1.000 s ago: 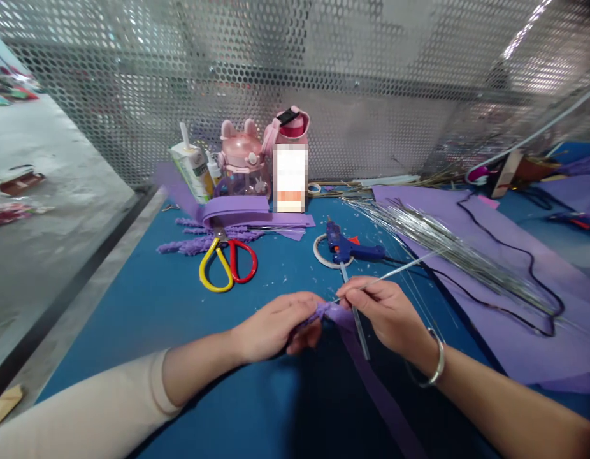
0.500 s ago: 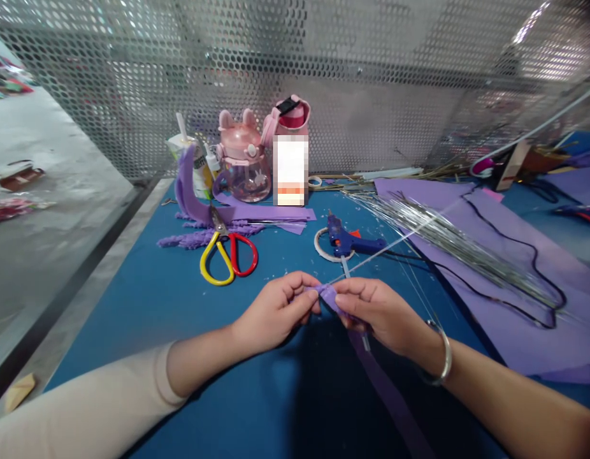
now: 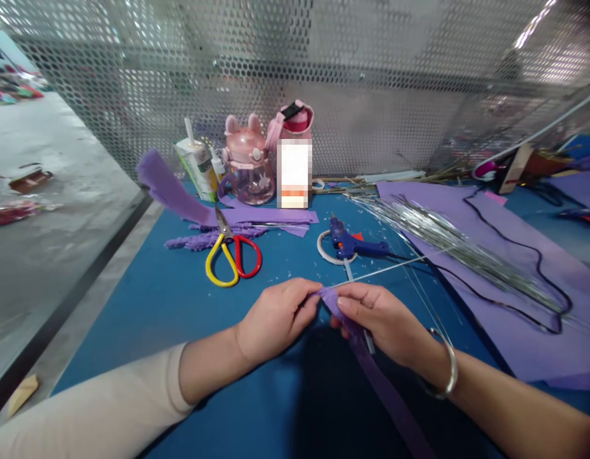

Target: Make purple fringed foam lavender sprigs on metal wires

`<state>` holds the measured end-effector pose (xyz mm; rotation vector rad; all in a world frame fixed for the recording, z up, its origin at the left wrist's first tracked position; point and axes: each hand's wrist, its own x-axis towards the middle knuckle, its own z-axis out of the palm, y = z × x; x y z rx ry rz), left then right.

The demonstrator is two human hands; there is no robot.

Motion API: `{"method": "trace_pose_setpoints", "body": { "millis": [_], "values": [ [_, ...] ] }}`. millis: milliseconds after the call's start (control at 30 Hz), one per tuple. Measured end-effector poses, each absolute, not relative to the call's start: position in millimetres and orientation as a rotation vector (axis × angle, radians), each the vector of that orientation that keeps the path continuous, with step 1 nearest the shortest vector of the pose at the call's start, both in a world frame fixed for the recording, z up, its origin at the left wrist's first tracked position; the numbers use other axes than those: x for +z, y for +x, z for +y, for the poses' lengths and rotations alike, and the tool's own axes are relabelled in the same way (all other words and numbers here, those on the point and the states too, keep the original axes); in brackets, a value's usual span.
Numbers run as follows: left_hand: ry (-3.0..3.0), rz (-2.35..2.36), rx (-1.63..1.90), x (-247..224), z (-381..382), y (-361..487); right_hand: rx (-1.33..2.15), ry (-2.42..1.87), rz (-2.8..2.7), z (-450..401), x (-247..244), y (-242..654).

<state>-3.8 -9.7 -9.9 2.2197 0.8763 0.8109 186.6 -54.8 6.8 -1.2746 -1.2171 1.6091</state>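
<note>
My left hand [image 3: 281,319] is closed in a pinch on the end of a long purple paper-like strip [image 3: 390,408] and a thin pale wire [image 3: 390,270]. The strip seems wound around the wire's end there. My right hand [image 3: 378,319], with a bracelet on its wrist, pinches the same strip just beside the left fingertips. From that hand the strip runs down toward the near edge. The wire slants out to the right above my right hand. Behind the hands lies a blue glue gun [image 3: 355,245] on a white tape roll [image 3: 323,254], a glue stick [image 3: 348,269] poking from it.
Yellow-and-red-handled scissors [image 3: 232,255] lie left, by purple strips [image 3: 173,188] and fuzzy purple stems [image 3: 192,241]. A pink-lidded cup [image 3: 250,166], a drink carton [image 3: 199,169] and a blurred upright screen [image 3: 294,172] stand behind. Wire bundles [image 3: 462,245] lie on purple sheets [image 3: 510,306] at right.
The wire's outer end has swung lower, and my left fingers have rolled over the strip's end. The curled purple strip near the scissors now leans out further left. The view has shifted slightly.
</note>
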Motion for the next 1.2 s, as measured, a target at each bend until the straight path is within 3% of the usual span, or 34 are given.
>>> {"method": "trace_pose_setpoints", "body": {
  "millis": [267, 500, 767, 1200],
  "values": [
    [2.212, 0.798, 0.799, -9, -10, -6, 0.939, -1.513, -1.434, -49, 13, 192],
    [1.881, 0.875, 0.731, 6, -8, -3, 0.921, -1.408, -1.630, -48, 6, 195],
    [0.969, 0.612, 0.204, -1, 1, 5, 0.952, -1.325, -1.698, -49, 3, 192],
    [0.927, 0.606, 0.326, -5, -3, 5, 0.880, -1.267, -1.748, -50, 1, 192]
  ]
}}
